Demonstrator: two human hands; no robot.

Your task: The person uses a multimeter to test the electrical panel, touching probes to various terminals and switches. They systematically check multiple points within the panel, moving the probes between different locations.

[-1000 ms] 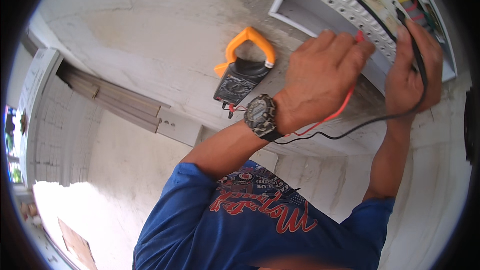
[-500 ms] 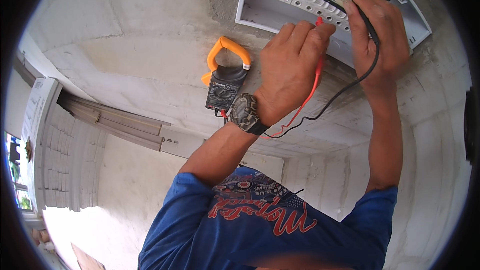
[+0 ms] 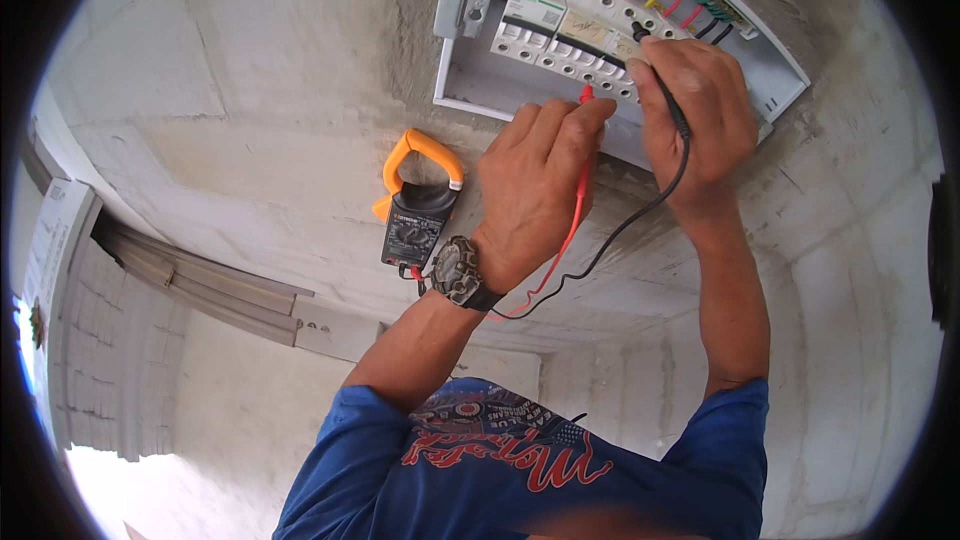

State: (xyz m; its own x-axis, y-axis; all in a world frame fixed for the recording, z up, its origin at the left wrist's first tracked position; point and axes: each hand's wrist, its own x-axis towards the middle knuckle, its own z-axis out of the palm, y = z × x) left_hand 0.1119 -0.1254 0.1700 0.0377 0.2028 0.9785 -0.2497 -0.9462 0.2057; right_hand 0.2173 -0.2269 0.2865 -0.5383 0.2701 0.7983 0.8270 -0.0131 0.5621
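Observation:
An open white breaker box (image 3: 462, 90) is set into a rough concrete wall, with a row of white breakers (image 3: 545, 25) and coloured wires above them. My left hand (image 3: 535, 185), with a wristwatch (image 3: 458, 270) on it, grips a red test probe (image 3: 583, 130) whose tip touches the lower edge of the breaker row. My right hand (image 3: 700, 110) grips a black test probe (image 3: 650, 50) pressed to a breaker further right. Red and black leads (image 3: 600, 245) run down to an orange and black clamp meter (image 3: 415, 210) just left of my left wrist.
Bare grey plaster wall (image 3: 250, 110) surrounds the box. A grey ribbed strip (image 3: 200, 280) runs along the left, beside a light block wall. My blue printed shirt (image 3: 520, 460) fills the lower middle.
The breaker box has slid left and toward the middle of the view and looks closer. Both hands stay on their probes at the breaker row; the right hand's probe now sits a little further left.

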